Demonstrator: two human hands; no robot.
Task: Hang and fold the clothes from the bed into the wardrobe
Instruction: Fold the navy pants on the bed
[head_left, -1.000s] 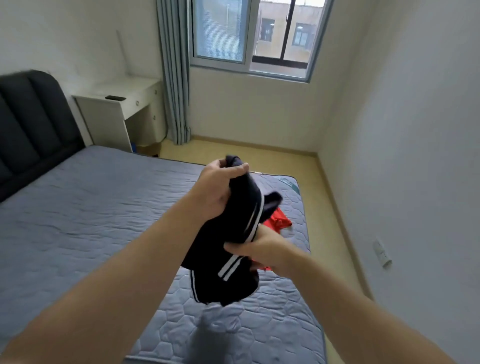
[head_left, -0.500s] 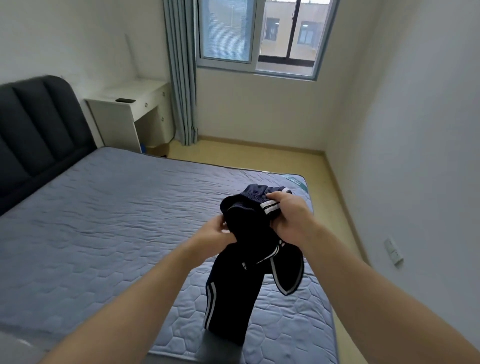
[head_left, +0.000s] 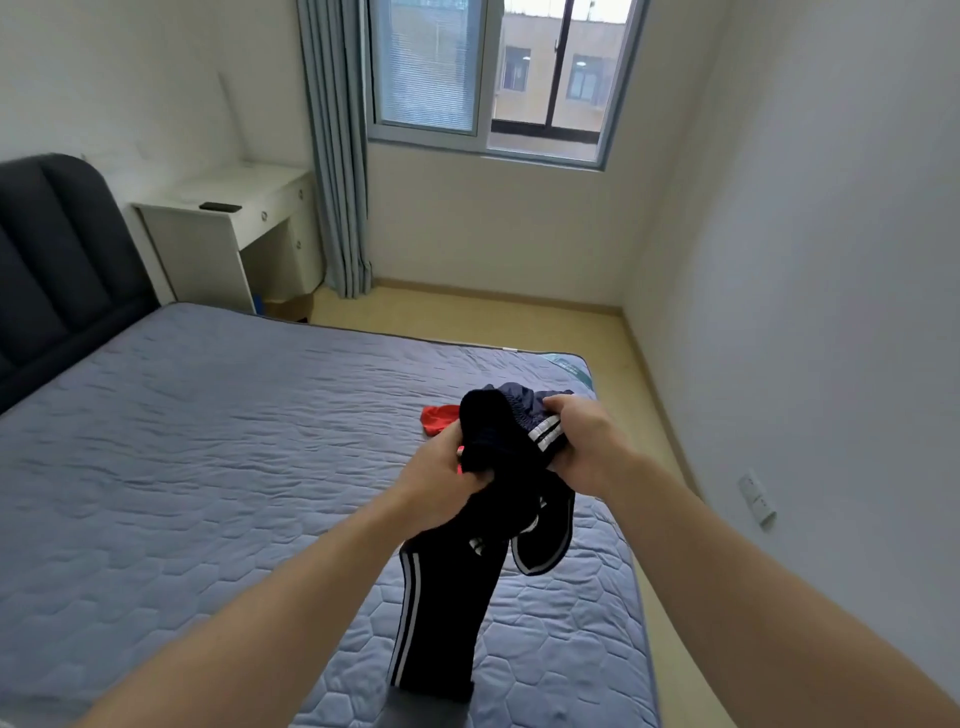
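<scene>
Left grip (head_left: 441, 475) and right grip (head_left: 582, 449): both closed round the bunched top of the dark striped trousers (head_left: 441, 613), which are held above the bed (head_left: 208, 441), one leg hanging. A red garment (head_left: 438, 419) is seen on the bed just beyond.

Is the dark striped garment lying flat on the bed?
No, the left hand and right hand grip the dark striped garment, which hangs down from them.

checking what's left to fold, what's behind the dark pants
A red garment lies on the mattress behind the dark pants. Only part shows; the rest is covered by the pants and the left hand.
</scene>
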